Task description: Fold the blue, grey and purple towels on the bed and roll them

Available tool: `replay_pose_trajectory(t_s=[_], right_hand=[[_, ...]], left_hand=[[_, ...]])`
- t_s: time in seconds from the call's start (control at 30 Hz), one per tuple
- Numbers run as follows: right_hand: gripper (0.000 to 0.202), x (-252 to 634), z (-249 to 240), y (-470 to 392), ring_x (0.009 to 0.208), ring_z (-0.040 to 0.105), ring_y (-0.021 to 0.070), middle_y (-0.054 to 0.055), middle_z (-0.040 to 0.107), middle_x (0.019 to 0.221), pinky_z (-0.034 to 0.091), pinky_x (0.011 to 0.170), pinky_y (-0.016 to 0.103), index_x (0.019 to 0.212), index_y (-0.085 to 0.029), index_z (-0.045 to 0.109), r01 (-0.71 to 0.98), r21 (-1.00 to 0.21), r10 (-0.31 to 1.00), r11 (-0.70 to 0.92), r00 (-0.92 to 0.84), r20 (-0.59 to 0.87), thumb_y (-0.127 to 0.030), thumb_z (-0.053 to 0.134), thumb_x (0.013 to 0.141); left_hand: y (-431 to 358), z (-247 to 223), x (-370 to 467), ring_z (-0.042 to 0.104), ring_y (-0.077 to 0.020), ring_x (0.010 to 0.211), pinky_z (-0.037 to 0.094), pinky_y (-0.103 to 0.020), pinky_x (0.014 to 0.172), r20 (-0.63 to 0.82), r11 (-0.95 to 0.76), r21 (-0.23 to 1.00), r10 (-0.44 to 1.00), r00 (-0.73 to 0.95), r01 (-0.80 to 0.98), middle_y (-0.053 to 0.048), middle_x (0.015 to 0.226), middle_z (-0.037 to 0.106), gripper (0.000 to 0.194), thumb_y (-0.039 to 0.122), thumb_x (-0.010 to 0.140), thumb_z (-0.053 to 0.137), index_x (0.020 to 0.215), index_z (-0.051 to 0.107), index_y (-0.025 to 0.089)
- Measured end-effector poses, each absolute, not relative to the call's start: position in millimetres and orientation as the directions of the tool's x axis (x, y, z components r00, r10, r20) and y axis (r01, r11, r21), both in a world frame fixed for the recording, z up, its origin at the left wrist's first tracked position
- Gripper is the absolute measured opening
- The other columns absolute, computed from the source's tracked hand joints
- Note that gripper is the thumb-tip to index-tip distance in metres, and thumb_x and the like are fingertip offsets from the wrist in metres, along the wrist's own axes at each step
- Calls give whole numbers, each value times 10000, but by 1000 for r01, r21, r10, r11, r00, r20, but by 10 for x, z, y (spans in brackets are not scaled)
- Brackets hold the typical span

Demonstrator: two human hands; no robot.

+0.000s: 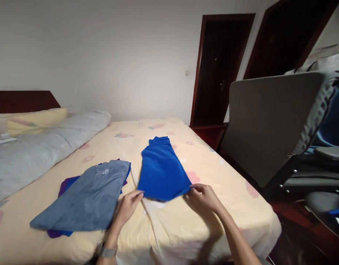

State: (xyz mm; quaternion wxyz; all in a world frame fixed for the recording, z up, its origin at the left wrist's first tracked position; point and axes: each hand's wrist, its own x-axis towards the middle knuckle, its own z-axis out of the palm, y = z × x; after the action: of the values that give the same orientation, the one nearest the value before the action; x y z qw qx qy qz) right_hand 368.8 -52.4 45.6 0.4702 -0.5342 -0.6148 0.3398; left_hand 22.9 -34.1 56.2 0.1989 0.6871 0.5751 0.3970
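A blue folded garment [162, 169], whose exact kind I cannot make out, lies lengthwise on the bed [230, 206]. My left hand [129, 206] pinches its near left corner. The near right corner is held between the thumb and fingers of my right hand [204, 197]. The near edge stretches between both hands, slightly lifted. Left of my left hand lies a pile topped by a grey folded garment [86, 198] with small white lettering. Purple and blue cloth [64, 186] sticks out from under it.
A rolled grey quilt [48, 143] and a yellow pillow [38, 119] lie along the bed's left side, before a dark headboard [23, 101]. At the right stand a grey-backed chair [265, 125] and, farther back, a dark door [221, 70].
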Motion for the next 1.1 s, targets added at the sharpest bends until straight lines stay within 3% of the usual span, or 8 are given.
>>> replay_pose_trajectory(t_s=[0.17, 0.27, 0.43, 0.6, 0.73, 0.93, 1.1], right_hand=[[263, 3885, 683, -777, 819, 656, 240, 64, 749, 890, 485, 743, 308, 873, -184, 788, 403, -887, 965, 224, -217, 145, -350, 584, 871], [272, 4018, 792, -895, 684, 576, 176, 44, 691, 731, 419, 635, 256, 798, -146, 767, 378, -911, 932, 166, -363, 19, -350, 602, 868], [214, 4068, 763, -978, 544, 411, 100, -3, 558, 584, 299, 525, 227, 679, -122, 714, 351, -936, 850, -13, -490, -195, -284, 637, 797], [257, 4031, 630, -875, 561, 445, 105, -2, 556, 609, 337, 550, 224, 731, -119, 695, 300, -953, 822, -34, -533, -197, -358, 660, 821], [391, 4002, 412, -711, 586, 518, 137, 1, 564, 607, 385, 578, 241, 752, -132, 631, 324, -944, 909, -60, -373, -186, -512, 657, 838], [457, 4016, 377, -650, 695, 566, 166, 22, 588, 710, 430, 655, 262, 774, -139, 601, 302, -952, 952, -51, -272, -137, -588, 621, 858], [453, 4030, 417, -712, 688, 542, 154, 8, 550, 712, 437, 674, 266, 755, -149, 573, 249, -967, 922, -61, -356, -150, -580, 584, 893]], left_hand=[[-677, 792, -51, 678, -246, 854, 509, -307, 807, 190, -338, 676, 938, 289, 654, -43, 882, 769, 305, 448, 877, 542, 815, 760, 244], [-808, 943, -169, 608, -186, 702, 440, -252, 671, 51, -316, 643, 927, 372, 698, -24, 684, 674, 420, 477, 896, 506, 654, 681, 182], [-828, 783, -193, 553, -160, 676, 366, -235, 598, -189, -220, 634, 886, 424, 742, -5, 651, 617, 429, 492, 869, 543, 628, 652, 154], [-746, 636, -219, 611, -183, 749, 435, -243, 665, -176, -143, 750, 898, 403, 646, -18, 753, 666, 408, 548, 846, 575, 797, 707, 165], [-627, 494, -182, 607, -179, 661, 444, -267, 640, -175, -50, 824, 925, 338, 564, -3, 675, 638, 464, 575, 824, 595, 996, 691, 155], [-511, 346, -16, 641, -244, 952, 463, -295, 838, -34, -59, 909, 976, 216, 413, -82, 955, 725, 450, 581, 825, 590, 971, 697, 169], [-504, 329, 17, 643, -249, 942, 457, -298, 829, -116, 18, 921, 966, 231, 389, -95, 938, 722, 482, 579, 774, 643, 996, 678, 152]])
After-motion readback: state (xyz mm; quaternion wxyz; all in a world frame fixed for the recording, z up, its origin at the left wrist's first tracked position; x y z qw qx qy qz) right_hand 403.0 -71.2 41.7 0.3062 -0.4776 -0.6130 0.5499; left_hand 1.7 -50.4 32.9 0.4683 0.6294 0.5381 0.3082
